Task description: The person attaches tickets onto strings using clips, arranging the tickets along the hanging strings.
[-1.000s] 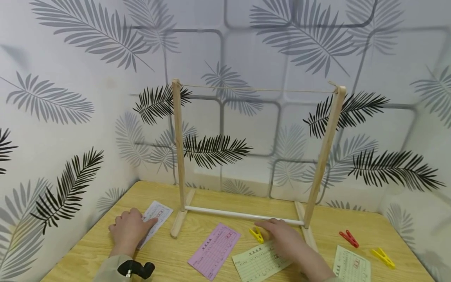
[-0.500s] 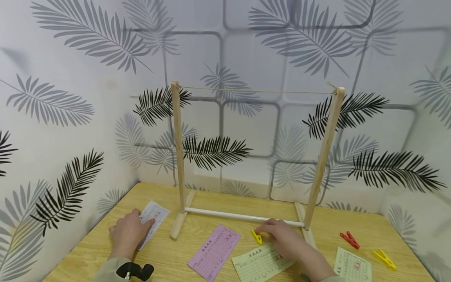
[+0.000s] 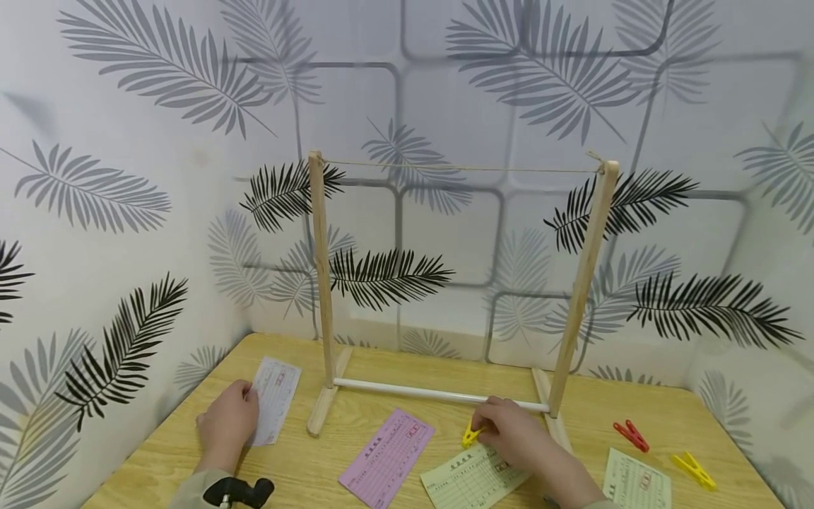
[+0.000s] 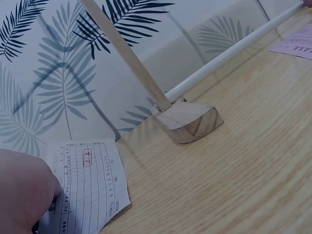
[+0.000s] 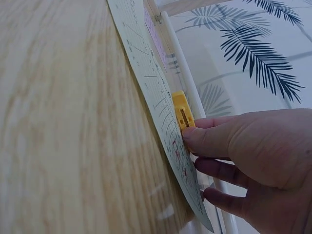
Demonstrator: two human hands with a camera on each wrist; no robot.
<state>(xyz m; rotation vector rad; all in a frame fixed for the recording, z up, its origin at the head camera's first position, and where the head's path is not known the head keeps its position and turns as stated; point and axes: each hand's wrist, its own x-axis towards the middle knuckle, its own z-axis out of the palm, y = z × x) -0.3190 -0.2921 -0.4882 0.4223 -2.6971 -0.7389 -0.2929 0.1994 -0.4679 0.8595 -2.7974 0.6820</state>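
Right hand point(image 3: 518, 433) pinches yellow plastic clothespin point(image 5: 179, 101) near one end, probably to keep other end free; pale-green printed paper slip point(image 3: 467, 479) partly beneath. Left hand point(image 3: 230, 420) at white printed paper slip's point(image 3: 278, 396) edge, perhaps steadying; cannot tell whether gripping.

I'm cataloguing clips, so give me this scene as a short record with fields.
left grip: at white slip's edge, fingers mostly hidden
right grip: pinches yellow clothespin
other slips: pink slip, green slip near right grip, second green slip farther right
other clothespins: red clothespin, second yellow clothespin
stand: wooden frame, white bar below, string across top
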